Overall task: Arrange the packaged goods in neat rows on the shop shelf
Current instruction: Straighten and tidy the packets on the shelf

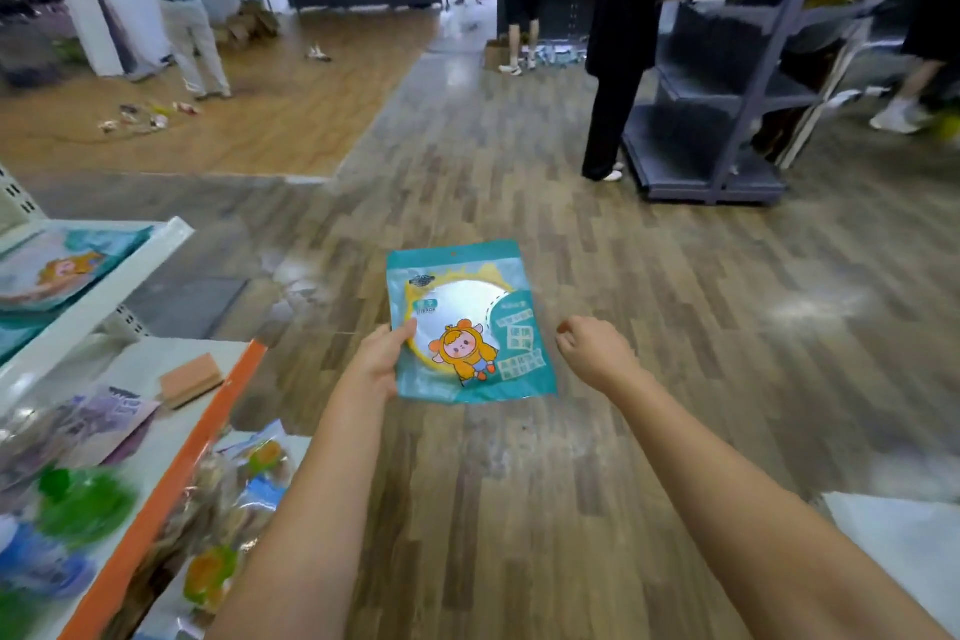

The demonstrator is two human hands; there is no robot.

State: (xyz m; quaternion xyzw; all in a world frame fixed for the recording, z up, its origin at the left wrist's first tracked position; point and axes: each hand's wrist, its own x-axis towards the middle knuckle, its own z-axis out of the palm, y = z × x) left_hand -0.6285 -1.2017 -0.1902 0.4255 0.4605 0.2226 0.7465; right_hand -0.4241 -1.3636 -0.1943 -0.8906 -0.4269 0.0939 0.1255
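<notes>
My left hand (382, 359) grips the lower left edge of a teal packet (467, 322) with a round mirror and a cartoon figure on it, held flat above the wooden floor. My right hand (592, 348) hovers just right of the packet with fingers curled, holding nothing and not touching it. The white shop shelf (130, 270) stands at the left, with similar teal packets (57, 270) lying on its upper level. Its lower level with an orange edge (171, 473) holds mixed packaged goods (78, 499).
A pink sponge block (189, 379) lies on the lower shelf. A grey empty shelving unit (727, 83) stands at the far right with a person in black (623, 42) beside it. Other people stand further back. Small items litter the floor (145, 114) at the left.
</notes>
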